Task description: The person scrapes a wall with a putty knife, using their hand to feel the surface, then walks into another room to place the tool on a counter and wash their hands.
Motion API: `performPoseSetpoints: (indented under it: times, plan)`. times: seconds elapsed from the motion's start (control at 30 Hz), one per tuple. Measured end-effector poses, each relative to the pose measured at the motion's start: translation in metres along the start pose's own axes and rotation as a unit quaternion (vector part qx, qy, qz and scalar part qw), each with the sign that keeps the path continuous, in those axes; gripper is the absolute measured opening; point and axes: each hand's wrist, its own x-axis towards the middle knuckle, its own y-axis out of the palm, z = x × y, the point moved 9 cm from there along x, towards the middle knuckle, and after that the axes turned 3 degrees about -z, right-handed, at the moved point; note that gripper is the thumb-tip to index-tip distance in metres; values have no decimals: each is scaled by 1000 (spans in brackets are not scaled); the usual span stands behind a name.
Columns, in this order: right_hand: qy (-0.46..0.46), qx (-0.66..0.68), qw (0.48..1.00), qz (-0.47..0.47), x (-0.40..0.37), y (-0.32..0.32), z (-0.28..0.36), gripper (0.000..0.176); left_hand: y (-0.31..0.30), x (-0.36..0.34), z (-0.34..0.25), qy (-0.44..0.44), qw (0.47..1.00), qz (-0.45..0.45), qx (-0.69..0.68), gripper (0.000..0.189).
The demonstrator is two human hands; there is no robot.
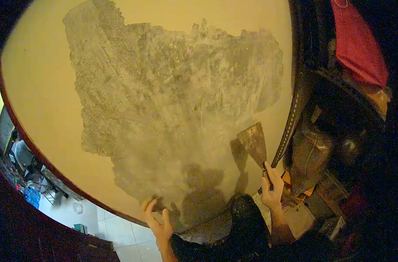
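Note:
In my right hand (273,190) is a scraper (256,144) with a wide, stained metal blade. The blade points up at the lower right of a yellow wall (37,87), and its shadow falls just to the left. A large rough grey patch (177,87) with ragged edges covers the middle of that wall. At the bottom of the patch, my left hand (158,220) is raised with fingers apart, holding nothing, fingertips close to the surface. Between my two hands, a dark shadow lies over the lower part of the patch.
Red fabric (360,52) hangs at the upper right. Below it, a brown zipped bag (311,150) sits among cluttered items. A dark red edge (37,159) borders the wall on the left. Beyond it are a person (22,150) and pale floor tiles (120,231).

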Motion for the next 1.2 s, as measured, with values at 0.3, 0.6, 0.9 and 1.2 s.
performPoseSetpoints:
  times: [0.3, 0.6, 0.9, 1.2]
  plan:
    - [47, -2, 999, 18, -7, 5, -26, 40, 11, 7, 25, -35, 965, 55, 254, 89]
    - [57, -7, 998, 23, -7, 4, -29, 39, 18, -1, 59, -58, 932, 76, 351, 91]
    - [81, -3, 996, 27, -14, 21, -40, 40, 19, -4, 61, -47, 896, 73, 435, 85]
    - [108, 14, 994, 24, -15, 22, -36, 39, 15, -4, 63, -27, 897, 56, 439, 83]
